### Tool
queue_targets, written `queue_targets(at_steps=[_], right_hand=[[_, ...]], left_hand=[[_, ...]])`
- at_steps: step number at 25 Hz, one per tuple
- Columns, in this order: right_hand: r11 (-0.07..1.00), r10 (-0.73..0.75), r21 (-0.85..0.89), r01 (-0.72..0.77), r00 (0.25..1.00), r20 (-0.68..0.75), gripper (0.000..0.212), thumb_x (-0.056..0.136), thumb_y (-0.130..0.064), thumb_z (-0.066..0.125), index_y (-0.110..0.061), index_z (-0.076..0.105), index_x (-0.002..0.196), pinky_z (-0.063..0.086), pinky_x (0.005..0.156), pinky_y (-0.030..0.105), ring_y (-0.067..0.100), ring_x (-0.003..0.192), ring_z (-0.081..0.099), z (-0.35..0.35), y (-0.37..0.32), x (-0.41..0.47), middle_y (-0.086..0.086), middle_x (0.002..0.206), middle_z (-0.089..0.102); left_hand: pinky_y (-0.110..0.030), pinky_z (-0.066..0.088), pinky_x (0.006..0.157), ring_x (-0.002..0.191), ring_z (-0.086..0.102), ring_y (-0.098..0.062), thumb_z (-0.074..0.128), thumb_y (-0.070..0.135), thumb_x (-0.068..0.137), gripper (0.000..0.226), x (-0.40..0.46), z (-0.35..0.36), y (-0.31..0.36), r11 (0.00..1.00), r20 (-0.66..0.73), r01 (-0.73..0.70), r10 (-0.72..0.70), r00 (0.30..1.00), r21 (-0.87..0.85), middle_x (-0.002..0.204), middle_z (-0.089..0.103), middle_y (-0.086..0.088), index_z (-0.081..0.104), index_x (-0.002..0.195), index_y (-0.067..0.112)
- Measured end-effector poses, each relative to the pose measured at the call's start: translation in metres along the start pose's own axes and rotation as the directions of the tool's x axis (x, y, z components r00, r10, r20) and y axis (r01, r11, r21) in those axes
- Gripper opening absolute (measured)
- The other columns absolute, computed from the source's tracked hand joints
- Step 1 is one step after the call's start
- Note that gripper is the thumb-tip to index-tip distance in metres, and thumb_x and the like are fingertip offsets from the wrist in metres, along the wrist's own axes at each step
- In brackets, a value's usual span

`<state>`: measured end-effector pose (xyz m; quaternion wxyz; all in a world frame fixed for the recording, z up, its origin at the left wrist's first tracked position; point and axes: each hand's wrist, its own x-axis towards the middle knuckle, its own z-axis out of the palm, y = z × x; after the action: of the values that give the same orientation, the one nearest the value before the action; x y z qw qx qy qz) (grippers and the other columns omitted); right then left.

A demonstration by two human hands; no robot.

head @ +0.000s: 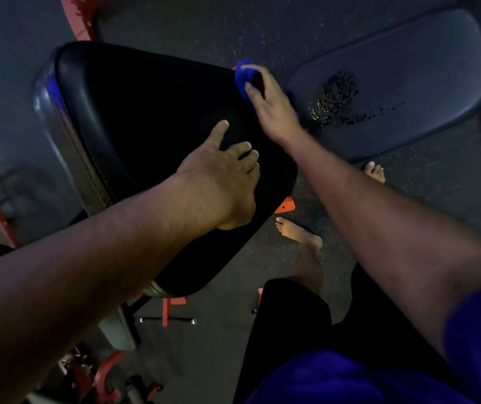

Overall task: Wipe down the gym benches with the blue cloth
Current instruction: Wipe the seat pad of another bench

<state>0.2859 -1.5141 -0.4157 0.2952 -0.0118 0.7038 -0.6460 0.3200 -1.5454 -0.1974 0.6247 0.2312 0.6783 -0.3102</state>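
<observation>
Risked slipping off the right edge of the glossy black padded bench surface (pixel 152 118), the crumpled blue cloth (pixel 243 78) riding right at that rim, upper centre of frame. Right hand (pixel 271 109) pinched the cloth. Left hand (pixel 222 176) lay spread, pressing the pad.

Left hand (pixel 222 176) flat, fingers spread; right hand (pixel 268 103) in curled grip.

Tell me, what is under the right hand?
Under the right hand is the blue cloth, at the black bench pad's edge. The hand covers most of the cloth.
</observation>
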Motion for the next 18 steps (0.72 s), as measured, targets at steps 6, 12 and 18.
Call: queue_targets(at_steps=[6, 12, 18], right_hand=[[0.846, 0.486, -0.246, -0.473, 0.874, -0.008, 0.052, 0.105, -0.041, 0.035, -0.015, 0.034, 0.151, 0.037, 0.106, 0.036, 0.036, 0.132, 0.048, -0.018, 0.063, 0.010, 0.020, 0.145, 0.049], [0.958, 0.205, -0.159, -0.240, 0.956, -0.208, 0.035, 0.101, -0.024, 0.045, -0.010, 0.054, 0.133, 0.040, 0.102, 0.039, 0.033, 0.120, 0.055, 0.014, 0.030, -0.073, 0.015, 0.132, 0.058], [0.968, 0.163, -0.189, -0.163, 0.987, -0.016, 0.036, 0.103, -0.028, 0.045, -0.013, 0.052, 0.135, 0.038, 0.094, 0.027, 0.025, 0.125, 0.054, -0.027, 0.011, 0.008, 0.010, 0.134, 0.060]], left_hand=[[-0.059, -0.015, 0.123, 0.157, -0.011, -0.018, 0.019, 0.055, 0.106, 0.069, 0.000, 0.001, 0.000, 1.000, -0.011, -0.003, 0.003, 1.000, 0.025, 0.171, -0.009, 0.001, -0.001, 0.163, 0.021], [-0.059, -0.014, 0.123, 0.158, -0.009, -0.019, 0.021, 0.053, 0.106, 0.069, 0.001, 0.003, 0.000, 1.000, -0.044, -0.013, 0.014, 0.999, 0.006, 0.172, -0.005, -0.001, 0.004, 0.163, 0.018], [-0.056, -0.010, 0.125, 0.158, -0.005, -0.014, 0.024, 0.052, 0.106, 0.067, 0.002, -0.001, -0.002, 1.000, -0.052, -0.016, 0.016, 0.999, -0.015, 0.172, -0.001, 0.004, 0.008, 0.164, 0.022]])
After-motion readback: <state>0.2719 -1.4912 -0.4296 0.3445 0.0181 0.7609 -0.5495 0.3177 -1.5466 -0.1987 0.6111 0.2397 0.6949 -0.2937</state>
